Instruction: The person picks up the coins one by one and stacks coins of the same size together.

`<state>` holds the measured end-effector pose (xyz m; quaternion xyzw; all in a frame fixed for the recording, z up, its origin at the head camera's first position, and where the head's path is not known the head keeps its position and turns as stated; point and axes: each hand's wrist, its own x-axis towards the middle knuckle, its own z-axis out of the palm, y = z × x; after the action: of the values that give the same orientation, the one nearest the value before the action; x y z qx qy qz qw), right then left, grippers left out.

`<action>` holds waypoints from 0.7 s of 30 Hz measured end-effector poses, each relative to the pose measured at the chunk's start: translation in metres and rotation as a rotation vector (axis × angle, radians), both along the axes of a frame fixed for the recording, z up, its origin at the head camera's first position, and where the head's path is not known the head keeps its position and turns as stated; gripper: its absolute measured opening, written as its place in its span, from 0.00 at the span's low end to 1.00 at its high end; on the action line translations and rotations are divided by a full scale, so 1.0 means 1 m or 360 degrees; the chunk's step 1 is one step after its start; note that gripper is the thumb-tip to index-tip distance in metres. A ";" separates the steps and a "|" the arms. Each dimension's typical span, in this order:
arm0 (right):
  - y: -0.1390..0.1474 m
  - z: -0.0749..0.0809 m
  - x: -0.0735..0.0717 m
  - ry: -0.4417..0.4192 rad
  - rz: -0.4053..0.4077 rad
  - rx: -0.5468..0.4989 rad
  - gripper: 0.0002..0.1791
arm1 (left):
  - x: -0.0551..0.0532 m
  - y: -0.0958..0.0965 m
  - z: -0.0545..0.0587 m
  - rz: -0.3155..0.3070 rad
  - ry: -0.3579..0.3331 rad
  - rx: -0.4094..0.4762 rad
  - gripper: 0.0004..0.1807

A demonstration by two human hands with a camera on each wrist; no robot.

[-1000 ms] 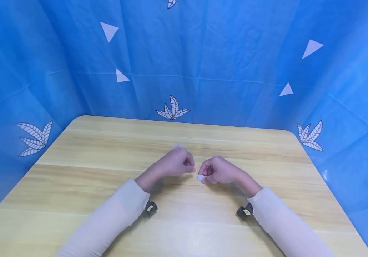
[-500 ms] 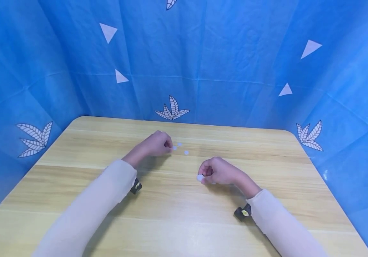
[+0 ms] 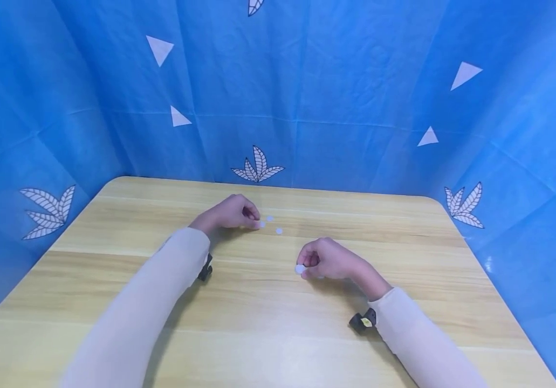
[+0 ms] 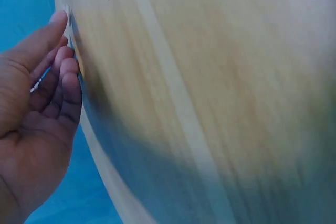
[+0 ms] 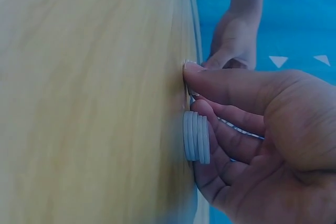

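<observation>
Small white discs are on the wooden table (image 3: 258,307). My left hand (image 3: 235,211) has its thumb and forefinger at one white disc (image 3: 262,224), pinching its edge. Another disc (image 3: 270,219) lies just beyond these fingertips, and a third disc (image 3: 279,231) to their right. Nearer to me, my right hand (image 3: 328,260) pinches a white disc (image 3: 299,269) between thumb and forefinger, low over the table. In the right wrist view a short stack of discs (image 5: 196,137) stands under that hand, beside the curled fingers. The left wrist view hides the left hand's disc.
A blue curtain (image 3: 345,97) with white triangles and leaf prints hangs behind the table and on both sides. The table's far edge runs behind the left hand. Dark wrist cameras are strapped at the left cuff (image 3: 205,268) and the right cuff (image 3: 363,320).
My left hand has moved left and away from me, from beside the right hand to the far discs, uncovering them. The right hand has stayed in place with its disc.
</observation>
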<state>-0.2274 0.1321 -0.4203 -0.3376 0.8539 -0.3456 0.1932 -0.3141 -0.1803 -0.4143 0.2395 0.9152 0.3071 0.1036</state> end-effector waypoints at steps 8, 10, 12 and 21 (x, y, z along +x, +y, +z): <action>-0.001 0.000 -0.001 -0.0011 -0.0008 0.0008 0.09 | -0.005 -0.002 -0.007 -0.0012 -0.0103 0.0085 0.10; -0.002 0.000 -0.001 -0.0010 -0.0004 0.0013 0.09 | -0.004 -0.002 -0.009 -0.0031 -0.0094 0.0108 0.08; -0.002 0.000 -0.001 -0.0010 -0.0003 0.0015 0.09 | -0.003 -0.002 -0.010 -0.0040 -0.0099 0.0116 0.07; -0.003 0.001 0.001 -0.0023 -0.0024 0.0013 0.09 | 0.010 0.004 -0.012 -0.0161 -0.0108 0.0081 0.06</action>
<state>-0.2267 0.1295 -0.4193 -0.3278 0.8564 -0.3460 0.1983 -0.3045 -0.1765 -0.4265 0.2775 0.8897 0.3327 0.1440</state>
